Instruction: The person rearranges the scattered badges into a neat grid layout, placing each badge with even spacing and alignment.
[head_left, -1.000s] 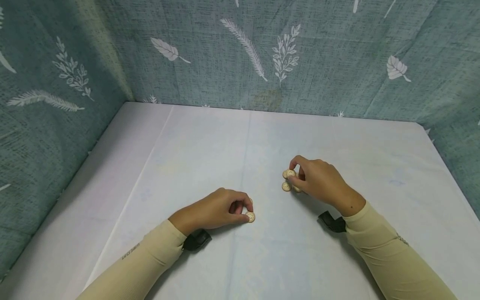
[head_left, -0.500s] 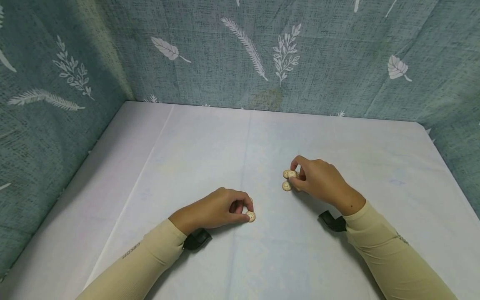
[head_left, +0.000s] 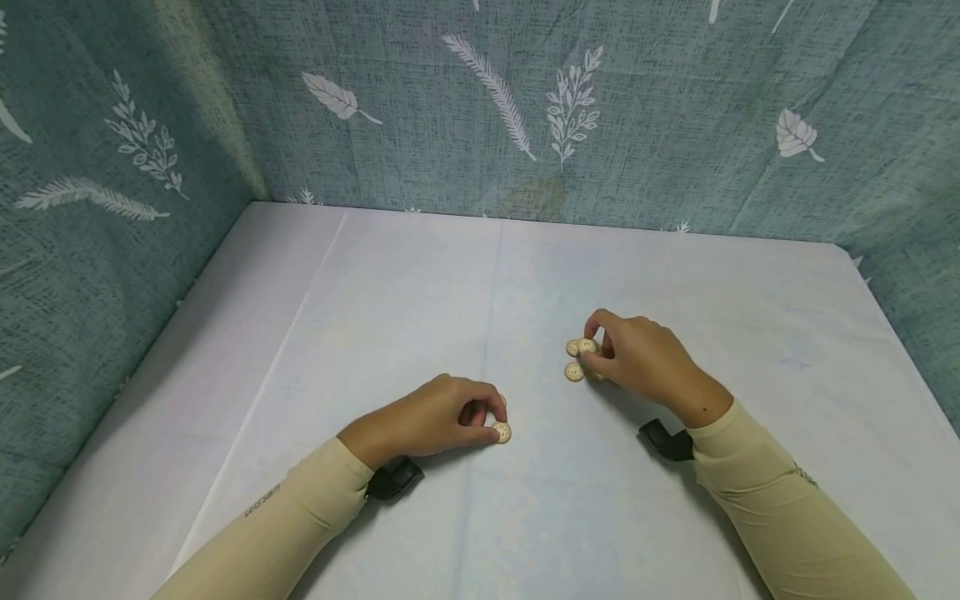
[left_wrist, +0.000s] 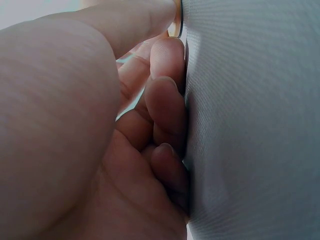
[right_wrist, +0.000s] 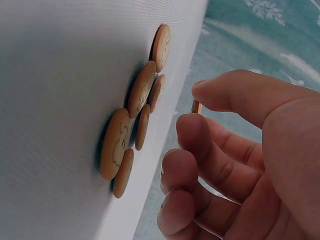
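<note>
At the centre of the head view, my left hand (head_left: pixel 442 417) rests on the white cloth. Its thumb and index finger pinch a small round wooden disc (head_left: pixel 502 432) with dark markings, at the cloth. Part of another disc (head_left: pixel 503 402) shows beyond those fingertips. My right hand (head_left: pixel 645 358) holds a wooden disc (head_left: pixel 588 346) between thumb and index finger, raised off the cloth; only its thin edge (right_wrist: pixel 197 106) shows in the right wrist view. Several similar discs (right_wrist: pixel 116 144) with line drawings lie close together beneath it. In the left wrist view, only a rim (left_wrist: pixel 176 22) shows by the thumb.
A white cloth (head_left: pixel 390 283) covers the table. Green leaf-printed fabric (head_left: pixel 420 108) hangs behind it and along the left side, and shows at the right edge. A dark wrist device (head_left: pixel 666 442) sits under each wrist.
My right hand has shifted slightly to the right with the pinched disc, uncovering more of the disc beside it. The left hand has stayed in place.
</note>
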